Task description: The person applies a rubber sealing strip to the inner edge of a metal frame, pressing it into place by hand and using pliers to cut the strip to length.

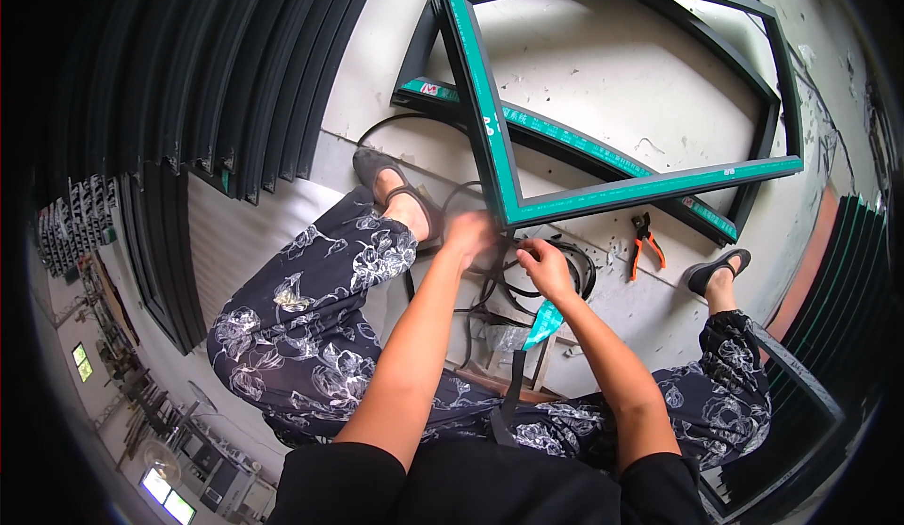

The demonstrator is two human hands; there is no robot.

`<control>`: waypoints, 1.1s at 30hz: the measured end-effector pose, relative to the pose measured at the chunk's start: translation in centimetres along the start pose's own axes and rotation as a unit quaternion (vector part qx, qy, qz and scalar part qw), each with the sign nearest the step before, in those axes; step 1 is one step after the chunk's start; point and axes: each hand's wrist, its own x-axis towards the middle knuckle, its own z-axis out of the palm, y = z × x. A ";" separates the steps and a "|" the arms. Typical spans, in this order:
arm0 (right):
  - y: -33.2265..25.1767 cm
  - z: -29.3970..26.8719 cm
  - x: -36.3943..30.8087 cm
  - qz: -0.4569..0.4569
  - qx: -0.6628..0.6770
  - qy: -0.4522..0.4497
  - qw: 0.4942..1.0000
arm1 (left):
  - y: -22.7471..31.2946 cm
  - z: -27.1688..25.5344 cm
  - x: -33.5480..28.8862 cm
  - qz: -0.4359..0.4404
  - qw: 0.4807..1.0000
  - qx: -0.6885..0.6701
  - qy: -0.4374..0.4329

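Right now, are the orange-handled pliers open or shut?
Handles open: the two orange handles splay apart as the pliers lie on the floor. The jaws are too small to judge.

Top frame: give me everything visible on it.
The top frame is dark, four-sided and looks like metal, with printed green film along its left and near bars. Its middle is open; no glass shows. It lies at an angle across another frame, its near-left corner pointing toward the person. The left hand is at that corner, but blur hides whether it touches; the right hand is close by, contact unclear.
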 end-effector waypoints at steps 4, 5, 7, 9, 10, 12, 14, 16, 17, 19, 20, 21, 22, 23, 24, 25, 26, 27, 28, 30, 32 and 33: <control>-0.8 -2.3 -0.2 -0.068 -0.121 0.007 0.990 | -1.4 -0.4 -1.0 -0.028 0.999 0.004 -0.037; -0.9 -3.0 -0.1 -0.077 -0.142 0.000 0.987 | -1.6 -0.3 -1.0 -0.008 0.999 0.035 -0.031; -1.4 -4.4 0.4 -0.097 -0.172 -0.004 0.980 | -1.2 0.6 -1.6 0.021 0.996 0.088 -0.007; -1.9 -5.4 1.0 -0.132 -0.227 0.022 0.965 | -1.7 0.8 -1.4 0.019 0.997 0.068 -0.002; -2.1 -5.6 1.3 -0.151 -0.251 0.034 0.955 | -2.0 0.8 -1.4 0.018 0.999 0.048 0.003; -2.0 -5.4 1.9 -0.158 -0.260 0.054 0.951 | -2.3 0.7 -1.9 0.011 1.000 -0.012 -0.017; -1.3 -5.3 2.4 -0.182 -0.312 0.101 0.927 | -2.3 1.1 -2.3 0.002 0.997 -0.072 -0.039; -0.8 -4.4 2.3 -0.205 -0.287 0.136 0.926 | -2.5 1.2 -2.6 0.035 0.995 -0.072 -0.066; -0.6 -4.1 2.2 -0.225 -0.263 0.172 0.922 | -3.1 1.4 -2.2 0.046 0.993 -0.102 -0.037; -0.6 -3.5 2.1 -0.223 -0.240 0.184 0.927 | -3.9 1.4 -1.4 0.047 0.993 -0.110 -0.004; -0.6 -3.2 2.0 -0.220 -0.219 0.198 0.930 | -4.3 1.4 -1.1 0.049 0.991 -0.118 0.027; -0.6 -3.2 2.0 -0.221 -0.219 0.205 0.928 | -4.3 1.9 -1.0 0.061 0.992 -0.102 0.053; -0.6 -3.2 2.0 -0.220 -0.220 0.205 0.928 | -4.2 2.1 -1.0 0.060 0.992 -0.102 0.052; -0.6 -3.2 2.0 -0.207 -0.229 0.203 0.929 | -4.0 2.3 -0.9 0.054 0.994 -0.071 0.066; -0.6 -3.3 2.0 -0.194 -0.240 0.201 0.930 | -3.9 2.6 -1.0 0.047 0.995 -0.040 0.079; -0.7 -3.3 2.0 -0.192 -0.241 0.203 0.930 | -3.8 2.9 -1.2 0.046 0.995 -0.040 0.077; -0.8 -3.4 2.1 -0.195 -0.241 0.203 0.929 | -3.7 3.1 -1.4 0.055 0.993 -0.043 0.090; -0.9 -3.3 2.2 -0.201 -0.239 0.202 0.928 | -3.6 3.1 -1.5 0.067 0.991 -0.047 0.106; -0.9 -3.3 2.2 -0.202 -0.238 0.202 0.928 | -3.8 2.9 -1.4 0.068 0.991 -0.047 0.106; -0.8 -3.3 2.1 -0.193 -0.223 0.214 0.931 | -4.5 2.8 -1.6 0.031 0.983 -0.182 0.027; -0.9 -2.9 2.2 -0.188 -0.196 0.225 0.936 | -4.7 2.8 -1.5 0.027 0.979 -0.200 0.007; -0.9 -2.7 2.1 -0.184 -0.170 0.234 0.939 | -4.6 2.8 -1.2 0.027 0.979 -0.201 0.019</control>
